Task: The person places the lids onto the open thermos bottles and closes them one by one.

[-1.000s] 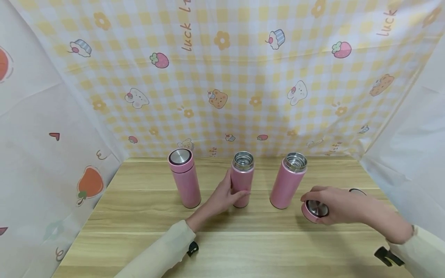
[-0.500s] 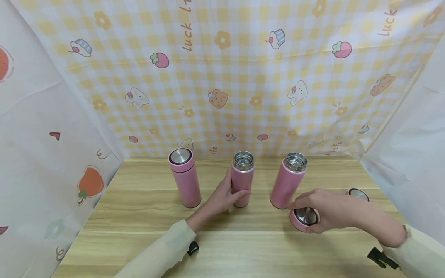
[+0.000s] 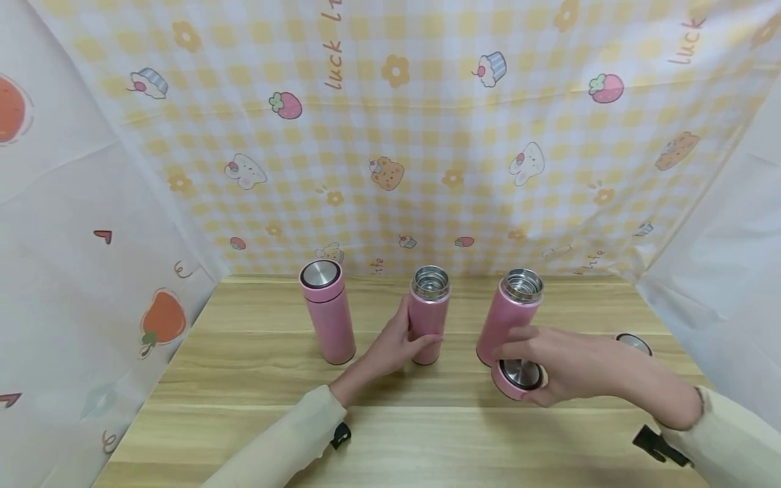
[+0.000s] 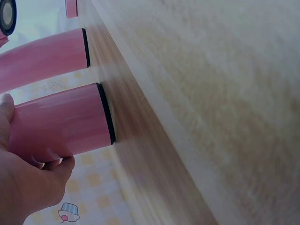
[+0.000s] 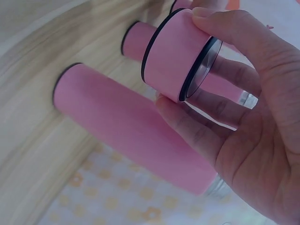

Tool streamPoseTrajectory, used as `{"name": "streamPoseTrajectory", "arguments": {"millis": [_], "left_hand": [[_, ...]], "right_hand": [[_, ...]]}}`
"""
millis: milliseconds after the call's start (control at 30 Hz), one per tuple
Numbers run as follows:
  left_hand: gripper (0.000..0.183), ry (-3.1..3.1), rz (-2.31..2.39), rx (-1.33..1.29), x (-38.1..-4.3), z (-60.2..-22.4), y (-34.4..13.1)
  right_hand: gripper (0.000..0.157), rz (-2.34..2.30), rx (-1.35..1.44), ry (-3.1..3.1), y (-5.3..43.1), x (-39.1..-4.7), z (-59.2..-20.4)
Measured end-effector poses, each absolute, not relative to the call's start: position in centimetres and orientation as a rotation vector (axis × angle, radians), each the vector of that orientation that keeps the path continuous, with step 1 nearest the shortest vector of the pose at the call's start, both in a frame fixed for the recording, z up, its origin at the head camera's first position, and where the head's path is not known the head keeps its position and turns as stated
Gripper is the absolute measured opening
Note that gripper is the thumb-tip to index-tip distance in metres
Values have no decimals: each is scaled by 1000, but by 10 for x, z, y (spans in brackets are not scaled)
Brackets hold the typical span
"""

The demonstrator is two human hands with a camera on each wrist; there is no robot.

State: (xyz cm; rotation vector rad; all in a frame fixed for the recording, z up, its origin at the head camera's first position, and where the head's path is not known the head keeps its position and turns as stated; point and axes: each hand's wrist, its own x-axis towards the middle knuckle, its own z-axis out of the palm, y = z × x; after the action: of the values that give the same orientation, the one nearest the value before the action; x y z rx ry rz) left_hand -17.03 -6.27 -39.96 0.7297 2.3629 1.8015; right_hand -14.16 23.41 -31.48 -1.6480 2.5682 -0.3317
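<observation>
My left hand (image 3: 390, 351) grips the middle pink thermos flask (image 3: 428, 312), which stands upright with its steel mouth uncovered. In the left wrist view, thumb and fingers wrap this flask (image 4: 61, 123) from both sides, its dark base at the wooden table. My right hand (image 3: 567, 362) pinches a pink lid (image 5: 173, 54) with a brushed steel top by its sides. From the head view, that lid overlaps the foot of the right-hand flask (image 3: 505, 317), also uncovered. The right wrist view shows the lid above the table, with the right-hand flask (image 5: 126, 129) behind.
A third pink flask (image 3: 332, 332) stands at the left with its lid on. Another steel-topped lid (image 3: 634, 343) sits at the right, partly hidden behind the right forearm. A yellow checked cloth (image 3: 427, 135) hangs behind the wooden table (image 3: 403, 440).
The right hand has carried the lid leftward, from the table's right side to in front of the right-hand flask. The left hand keeps its grip on the middle flask.
</observation>
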Motion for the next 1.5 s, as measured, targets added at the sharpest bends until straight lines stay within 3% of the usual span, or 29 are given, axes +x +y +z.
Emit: {"name": "streamPoseTrajectory", "arguments": {"millis": [433,800,1000,1200,1500], "left_hand": [[82,2392,1782,727,-192,-436,-61],[80,2384,1787,750,-193,-438,-63],[80,2372,1793,766,-193,-438,-63],[78,2369,1790,758,-193,-437,-62],[80,2349,1813,735,-193,-437,-62]], "right_hand": [[53,-279,-1803,2611,212,-146,-291],[48,-245,-1731,2626,199,-157,-267],[39,-307,-1782,2623,191,-162,-253],[53,-298,-1718,2603,186,-168,-241],[54,-365,-1691,2565,177,-180,-228]]}}
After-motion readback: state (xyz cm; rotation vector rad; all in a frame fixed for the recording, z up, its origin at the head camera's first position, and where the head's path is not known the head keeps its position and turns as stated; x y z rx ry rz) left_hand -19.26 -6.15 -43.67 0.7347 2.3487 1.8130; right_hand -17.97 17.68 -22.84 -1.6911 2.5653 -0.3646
